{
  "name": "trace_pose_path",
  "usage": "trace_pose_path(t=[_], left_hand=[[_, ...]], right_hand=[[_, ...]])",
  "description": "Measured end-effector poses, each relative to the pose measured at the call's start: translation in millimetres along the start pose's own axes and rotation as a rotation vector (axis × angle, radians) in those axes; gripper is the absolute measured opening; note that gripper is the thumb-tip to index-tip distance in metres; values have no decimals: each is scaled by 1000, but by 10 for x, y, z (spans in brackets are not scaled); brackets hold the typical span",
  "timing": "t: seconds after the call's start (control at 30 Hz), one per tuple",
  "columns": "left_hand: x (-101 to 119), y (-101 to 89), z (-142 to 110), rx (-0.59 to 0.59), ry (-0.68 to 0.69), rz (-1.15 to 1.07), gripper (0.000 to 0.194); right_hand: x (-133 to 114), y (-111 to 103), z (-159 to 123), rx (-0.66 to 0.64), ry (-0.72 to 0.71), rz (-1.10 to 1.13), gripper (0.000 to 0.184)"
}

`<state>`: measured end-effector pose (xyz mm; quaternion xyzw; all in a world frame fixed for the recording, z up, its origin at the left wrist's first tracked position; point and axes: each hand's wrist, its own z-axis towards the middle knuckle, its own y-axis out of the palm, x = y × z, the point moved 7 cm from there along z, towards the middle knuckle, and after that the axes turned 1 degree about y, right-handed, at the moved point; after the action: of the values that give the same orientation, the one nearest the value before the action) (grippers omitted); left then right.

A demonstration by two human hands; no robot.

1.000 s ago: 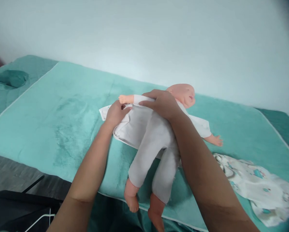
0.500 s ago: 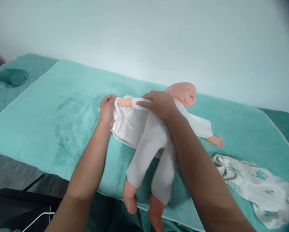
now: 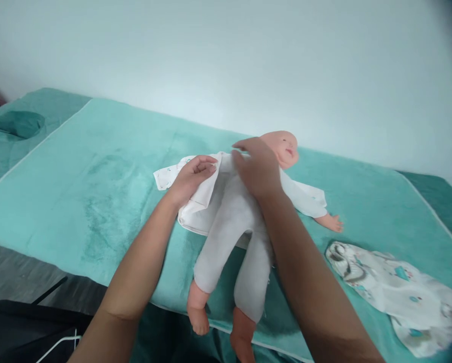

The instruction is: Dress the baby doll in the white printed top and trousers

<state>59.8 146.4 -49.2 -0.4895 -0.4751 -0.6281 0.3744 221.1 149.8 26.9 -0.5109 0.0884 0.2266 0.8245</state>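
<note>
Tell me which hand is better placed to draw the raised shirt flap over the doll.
The left, I'd judge. The left hand has its fingertips at the edge of the white flap; the right hand is over the doll's upper body, with no cloth visibly gripped.

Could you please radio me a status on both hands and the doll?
Left hand pinching white garment; right hand open over doll; printed cloth lying apart, to the right.
</note>
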Motion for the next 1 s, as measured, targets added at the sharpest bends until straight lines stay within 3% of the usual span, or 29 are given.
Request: trace_pose_path(t=[0.07,0.13,0.23,0.3,0.43,0.57,0.67,1.0], left_hand=[[-89,-68,9,61,-90,-24,29],[-158,-95,-1,98,-168,20,28],[-152,-21,-31,31,-175,121,35],[-104,44,-52,-27,-135,143,33],[-1,57,-59,-13,-34,85,24],[17,40,-49,2,13,-10,26],[12,14,-43,39,40,59,24],[108,205,87,66,180,189,26]], right_hand=[[301,-286,-279,246,156,49,30],[678,-446,-619,366,356,28,29],[1176,-453,-1040,333,618,14,32],[1334,-404,-1193,285,700,25,38],[1304,-313,-1245,269,733,149,48],[1218,-212,-1225,318,756,477,57],[1187,-127,-1197,280,758,684,65],[1054,-26,-1052,274,711,950,76]])
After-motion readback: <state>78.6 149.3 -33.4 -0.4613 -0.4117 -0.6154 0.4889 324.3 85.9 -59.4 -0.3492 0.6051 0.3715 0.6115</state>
